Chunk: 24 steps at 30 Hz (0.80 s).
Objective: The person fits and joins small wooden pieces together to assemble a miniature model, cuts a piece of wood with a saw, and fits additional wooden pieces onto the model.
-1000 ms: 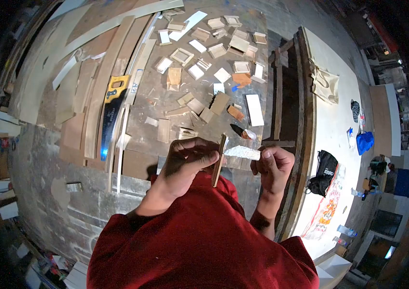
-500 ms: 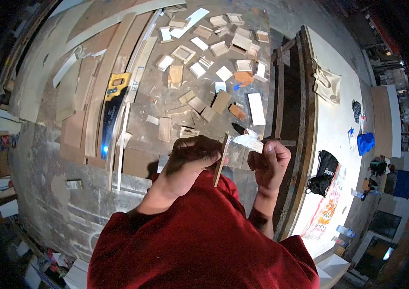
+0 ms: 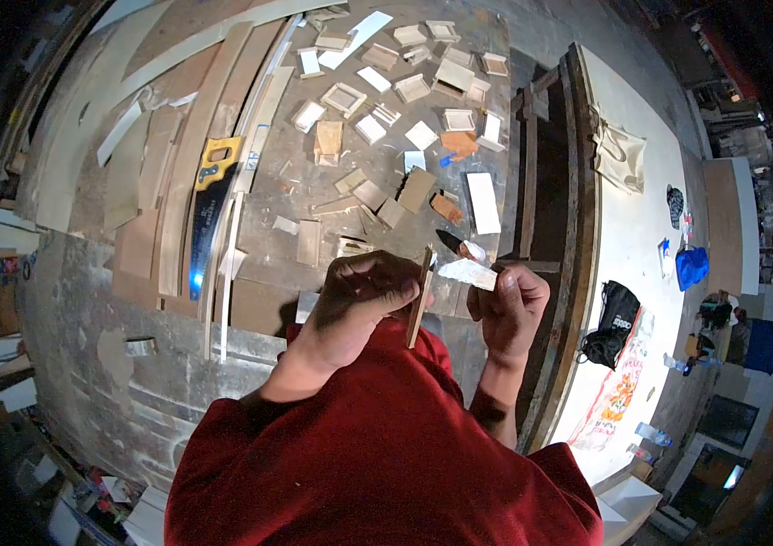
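My left hand (image 3: 359, 296) is closed on a thin wooden strip (image 3: 421, 300), held upright and seen nearly edge-on. Between the thumb and fingers of my right hand (image 3: 512, 305) is a small flat scrap (image 3: 470, 274), its face smeared white with what looks like glue. The scrap's free end points at the strip's upper part, close beside it; whether they touch I cannot tell. Just beyond the scrap, a dark pointed thing (image 3: 448, 240) lies on the work table (image 3: 286, 196).
Several small wooden boxes and offcuts, such as a frame-like box (image 3: 343, 100), are spread over the table. A yellow-handled handsaw (image 3: 212, 205) rests on long boards at left. To the right, a white-topped table (image 3: 623, 246) carries a cloth bag (image 3: 621, 156) and a black pouch (image 3: 616, 314).
The white-smeared scrap has turned slightly in my right hand, showing more of its flat face. My left hand and the wooden strip have barely moved.
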Motion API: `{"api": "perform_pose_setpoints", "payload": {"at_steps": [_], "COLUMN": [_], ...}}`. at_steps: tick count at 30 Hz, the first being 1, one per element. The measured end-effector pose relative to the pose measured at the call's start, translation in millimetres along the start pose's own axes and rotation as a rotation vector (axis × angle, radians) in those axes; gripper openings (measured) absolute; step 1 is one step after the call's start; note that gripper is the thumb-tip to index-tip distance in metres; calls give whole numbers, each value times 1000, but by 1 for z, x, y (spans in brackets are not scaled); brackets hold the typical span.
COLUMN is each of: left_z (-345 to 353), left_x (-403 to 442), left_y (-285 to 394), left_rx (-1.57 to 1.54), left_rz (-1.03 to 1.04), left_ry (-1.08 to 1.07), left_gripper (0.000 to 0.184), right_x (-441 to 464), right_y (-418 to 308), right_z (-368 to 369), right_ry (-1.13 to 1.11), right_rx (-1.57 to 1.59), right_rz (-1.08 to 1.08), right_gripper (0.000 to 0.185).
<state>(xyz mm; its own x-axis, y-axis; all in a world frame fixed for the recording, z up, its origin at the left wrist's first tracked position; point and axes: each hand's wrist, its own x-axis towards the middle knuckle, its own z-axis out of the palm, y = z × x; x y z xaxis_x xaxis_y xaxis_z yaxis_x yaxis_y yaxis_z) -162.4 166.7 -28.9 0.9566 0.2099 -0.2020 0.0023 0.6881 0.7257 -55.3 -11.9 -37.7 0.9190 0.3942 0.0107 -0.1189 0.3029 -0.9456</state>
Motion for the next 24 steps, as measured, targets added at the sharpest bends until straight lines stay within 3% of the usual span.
{"api": "perform_pose_setpoints", "payload": {"at_steps": [2,5,14,16,24], "left_z": [0,1,0,2,5], "left_x": [2,3,4,2,-1], "left_y": [0,3,0,4,7], "left_rx": [33,18,81,43,-86], "left_rz": [19,-11,46,-34,-55], "left_ry": [9,24,-3,9,-9], "left_gripper": [10,10,12,12,11], "right_x": [-1,-4,-11,-12,-14], "right_y": [1,-3,-10,-9,-8], "right_z": [-15,-22,-21,-22,-17], "right_ry": [-46,-46,-30,-14,-68], "right_rx": [63,-75,-106,-97,-330], "right_rz": [15,-48,-137,-159,-454], "right_gripper": [25,25,24,23,26]}}
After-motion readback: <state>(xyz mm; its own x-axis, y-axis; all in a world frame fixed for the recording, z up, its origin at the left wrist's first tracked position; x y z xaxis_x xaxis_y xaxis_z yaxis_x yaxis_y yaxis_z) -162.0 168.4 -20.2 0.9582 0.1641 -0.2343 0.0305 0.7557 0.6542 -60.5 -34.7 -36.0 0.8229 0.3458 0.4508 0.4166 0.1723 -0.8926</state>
